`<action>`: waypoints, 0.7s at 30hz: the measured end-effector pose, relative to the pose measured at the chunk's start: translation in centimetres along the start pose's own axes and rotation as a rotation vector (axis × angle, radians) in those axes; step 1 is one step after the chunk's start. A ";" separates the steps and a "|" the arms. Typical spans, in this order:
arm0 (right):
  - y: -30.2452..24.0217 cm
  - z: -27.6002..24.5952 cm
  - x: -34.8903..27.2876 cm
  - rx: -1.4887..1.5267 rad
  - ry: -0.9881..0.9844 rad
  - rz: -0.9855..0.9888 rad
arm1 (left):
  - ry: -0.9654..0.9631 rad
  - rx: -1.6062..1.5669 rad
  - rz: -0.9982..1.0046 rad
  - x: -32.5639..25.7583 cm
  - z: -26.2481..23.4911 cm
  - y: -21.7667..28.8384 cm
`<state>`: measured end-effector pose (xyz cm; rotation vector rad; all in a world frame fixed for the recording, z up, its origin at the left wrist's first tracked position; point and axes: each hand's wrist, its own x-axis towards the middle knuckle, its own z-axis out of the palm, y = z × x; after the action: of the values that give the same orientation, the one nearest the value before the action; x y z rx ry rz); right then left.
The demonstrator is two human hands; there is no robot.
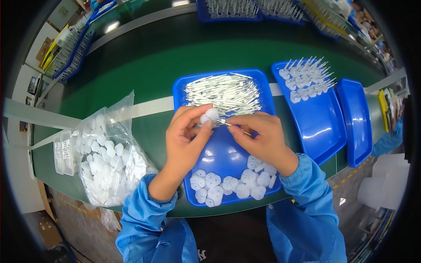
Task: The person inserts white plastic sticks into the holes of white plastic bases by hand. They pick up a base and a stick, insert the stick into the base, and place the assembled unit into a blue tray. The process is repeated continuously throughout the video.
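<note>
Above the middle of a blue tray (223,151), my left hand (185,136) pinches a small white rounded plastic piece (211,115) between thumb and fingers. From the right, my right hand (265,136) grips a thin stick (222,122) between thumb and forefinger, its tip at the white piece. Whether the tip is inside the piece or only touching it I cannot tell. Many loose white sticks (223,91) lie heaped in the far half of the tray. Along its near edge sit several white flower-shaped plastic pieces (249,180).
To the left, a clear plastic bag (116,179) holds many white pieces, beside clear containers (65,153). At right, a blue tray (322,131) carries rows of white pieces with upright sticks (305,79); another blue tray (357,125) adjoins it. More filled trays (232,11) line the back.
</note>
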<state>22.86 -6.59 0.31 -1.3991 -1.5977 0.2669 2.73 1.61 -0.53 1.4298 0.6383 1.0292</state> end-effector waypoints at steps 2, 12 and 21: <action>0.0 0.0 -0.1 0.030 0.005 0.038 | 0.008 0.014 0.014 0.0 -0.1 -0.2; -0.6 -0.2 -0.1 0.016 -0.004 0.135 | 0.014 0.110 0.099 -0.1 0.2 -0.1; -0.3 -0.2 0.0 -0.122 -0.017 -0.048 | 0.001 0.226 0.142 -0.1 -0.5 -0.9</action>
<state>22.83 -6.75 0.66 -1.4517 -1.6829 0.1556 2.44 1.93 -1.49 1.6918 0.6785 1.0944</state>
